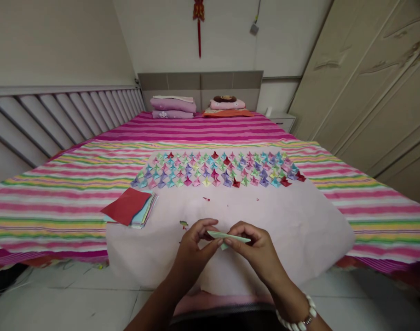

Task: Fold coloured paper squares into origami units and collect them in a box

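Pinching a pale green folded paper (224,235) with our left grip (196,241) and right grip (256,241), we are holding it over the pale pink sheet (299,225), nearer us than the origami rows (214,175).

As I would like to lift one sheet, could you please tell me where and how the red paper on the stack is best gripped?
Probably pinch the red paper by its left corner, coming from the left: it lies skewed on the stack, that corner apparently jutting past those below.
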Motion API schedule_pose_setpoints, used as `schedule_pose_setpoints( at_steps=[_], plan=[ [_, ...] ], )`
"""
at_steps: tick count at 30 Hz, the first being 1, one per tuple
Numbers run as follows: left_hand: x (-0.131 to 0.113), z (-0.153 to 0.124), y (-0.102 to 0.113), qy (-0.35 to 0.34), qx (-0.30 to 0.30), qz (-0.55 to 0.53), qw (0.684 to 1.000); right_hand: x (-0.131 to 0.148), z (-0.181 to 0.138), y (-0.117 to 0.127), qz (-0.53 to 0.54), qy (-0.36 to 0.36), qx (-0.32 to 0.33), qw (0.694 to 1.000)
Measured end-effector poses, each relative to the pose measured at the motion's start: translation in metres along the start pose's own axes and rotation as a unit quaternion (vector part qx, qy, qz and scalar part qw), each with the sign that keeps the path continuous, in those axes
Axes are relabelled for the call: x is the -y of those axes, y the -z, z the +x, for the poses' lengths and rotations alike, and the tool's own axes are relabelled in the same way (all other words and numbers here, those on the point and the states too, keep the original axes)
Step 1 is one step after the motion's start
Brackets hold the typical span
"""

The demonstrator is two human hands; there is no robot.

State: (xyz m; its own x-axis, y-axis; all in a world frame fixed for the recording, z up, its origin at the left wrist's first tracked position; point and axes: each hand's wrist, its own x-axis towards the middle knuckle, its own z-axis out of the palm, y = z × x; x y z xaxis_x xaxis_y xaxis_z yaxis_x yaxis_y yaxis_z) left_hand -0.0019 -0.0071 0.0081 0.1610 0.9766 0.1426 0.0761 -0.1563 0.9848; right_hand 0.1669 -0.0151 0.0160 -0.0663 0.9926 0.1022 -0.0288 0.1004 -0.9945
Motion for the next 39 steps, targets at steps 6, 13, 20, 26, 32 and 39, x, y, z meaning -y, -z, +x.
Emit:
schedule_pose_setpoints(
  at_steps=[6, 13, 20, 26, 32, 39],
  plan=[
    [-0.004, -0.001, 0.007, -0.194, -0.033, 0.164, 0.967, 0.003, -0.002, -0.001, -0.083, 0.077, -0.029, 0.993],
    [-0.007, 0.000, 0.012, -0.181, 0.017, 0.215, 0.960, 0.008, -0.004, -0.004, -0.110, 0.100, -0.024, 0.989],
    [-0.008, 0.001, 0.015, -0.178, 0.042, 0.220, 0.958, 0.007, -0.003, -0.005, -0.110, 0.104, -0.027, 0.988],
    [-0.006, 0.003, 0.013, -0.171, 0.056, 0.187, 0.966, 0.006, -0.003, -0.006, -0.105, 0.094, -0.021, 0.990],
    [-0.005, 0.005, 0.012, -0.161, 0.046, 0.174, 0.970, 0.005, -0.003, -0.005, -0.109, 0.103, -0.024, 0.988],
    [-0.008, 0.007, 0.012, -0.159, 0.054, 0.176, 0.970, 0.006, -0.002, -0.006, -0.126, 0.125, -0.022, 0.984]
  ],
)
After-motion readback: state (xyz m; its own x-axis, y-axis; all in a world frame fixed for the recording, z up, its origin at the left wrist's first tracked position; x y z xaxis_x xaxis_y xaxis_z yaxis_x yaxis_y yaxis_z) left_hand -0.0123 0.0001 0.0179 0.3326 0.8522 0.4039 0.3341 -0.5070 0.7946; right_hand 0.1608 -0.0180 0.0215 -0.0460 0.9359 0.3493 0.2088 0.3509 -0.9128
